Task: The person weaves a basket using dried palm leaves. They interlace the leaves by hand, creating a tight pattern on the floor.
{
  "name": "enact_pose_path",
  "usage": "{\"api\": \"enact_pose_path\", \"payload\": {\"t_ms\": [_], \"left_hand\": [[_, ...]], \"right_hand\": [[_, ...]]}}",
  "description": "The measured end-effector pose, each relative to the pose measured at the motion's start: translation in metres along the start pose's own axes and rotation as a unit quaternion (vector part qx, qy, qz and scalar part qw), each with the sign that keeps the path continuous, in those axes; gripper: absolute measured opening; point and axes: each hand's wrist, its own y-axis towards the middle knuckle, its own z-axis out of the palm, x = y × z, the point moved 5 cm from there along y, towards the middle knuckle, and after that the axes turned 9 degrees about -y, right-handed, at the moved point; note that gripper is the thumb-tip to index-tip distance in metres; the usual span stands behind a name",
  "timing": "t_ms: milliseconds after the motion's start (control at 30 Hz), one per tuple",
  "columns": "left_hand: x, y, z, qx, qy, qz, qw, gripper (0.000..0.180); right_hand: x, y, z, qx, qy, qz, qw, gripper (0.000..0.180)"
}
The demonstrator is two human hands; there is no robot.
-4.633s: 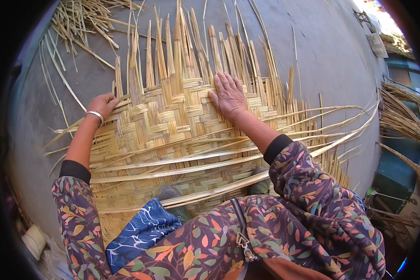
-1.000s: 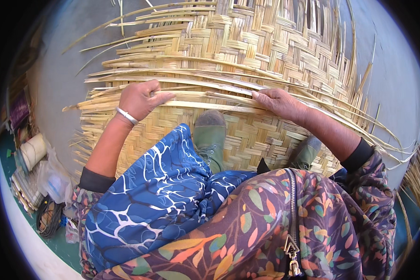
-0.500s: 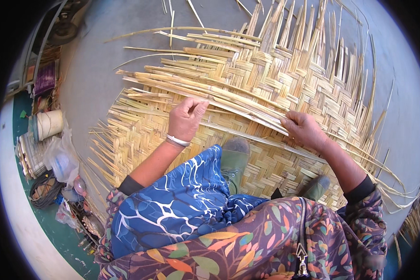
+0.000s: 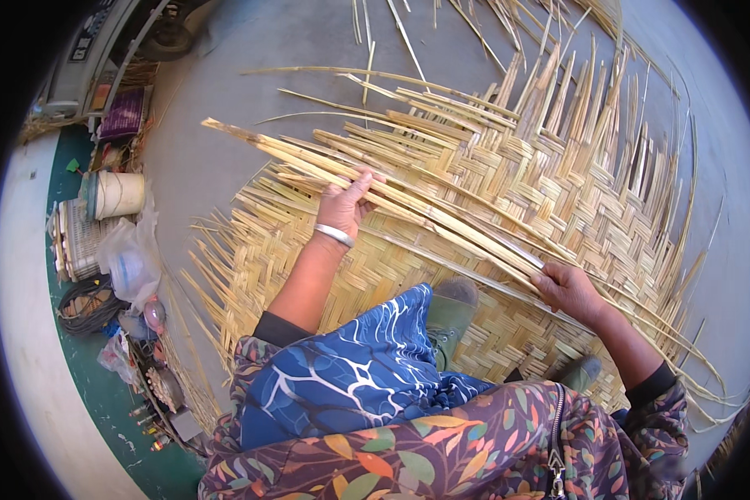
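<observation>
bundle of long bamboo strips (image 4: 425,212) lying slantwise across a half-woven bamboo mat (image 4: 558,192) on grey floor (image 4: 225,150), left hand (image 4: 343,202) fingers curled over the strips, right hand (image 4: 565,287) fingers closed around their lower end, green shoe (image 4: 452,307) on mat, white roll (image 4: 117,194) far left

Loose strips (image 4: 408,200) lie across the mat (image 4: 558,208), clutter (image 4: 108,250) probably leftward.

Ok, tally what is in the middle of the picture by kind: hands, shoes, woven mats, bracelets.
Hands: 2, the left hand and the right hand, both on the bundle of long strips
Shoes: 2, green shoe and grey shoe
Woven mats: 1, bamboo mat
Bracelets: 1, silver bracelet
Total: 6
</observation>
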Motion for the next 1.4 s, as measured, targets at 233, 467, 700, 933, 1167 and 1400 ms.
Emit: {"api": "enact_pose_path", "payload": {"t_ms": [233, 467, 700, 933, 1167, 1400], "left_hand": [[0.002, 0.007, 0.005, -0.02, 0.287, 0.155, 0.945, 0.011], [0.038, -0.03, -0.062, -0.127, 0.041, -0.109, 0.985, 0.021], [0.067, -0.086, -0.09, -0.203, 0.121, -0.312, 0.92, 0.036], [0.047, -0.06, -0.026, -0.027, 0.204, -0.318, 0.926, 0.049], [0.064, -0.029, -0.018, -0.069, 0.014, -0.296, 0.953, 0.044], [0.056, -0.017, -0.003, -0.055, 0.018, -0.114, 0.992, 0.018]], "right_hand": [[0.002, -0.006, 0.008, -0.025, -0.156, -0.068, 0.985, 0.026], [-0.003, -0.008, 0.014, -0.076, -0.318, -0.149, 0.933, 0.022], [0.013, 0.012, 0.018, -0.214, -0.461, -0.224, 0.831, 0.015], [0.01, 0.022, 0.031, -0.204, -0.511, -0.226, 0.804, 0.008], [0.013, 0.004, 0.022, -0.006, -0.14, -0.11, 0.984, 0.012], [-0.009, 0.009, 0.002, -0.024, -0.04, 0.015, 0.999, 0.025]]}}
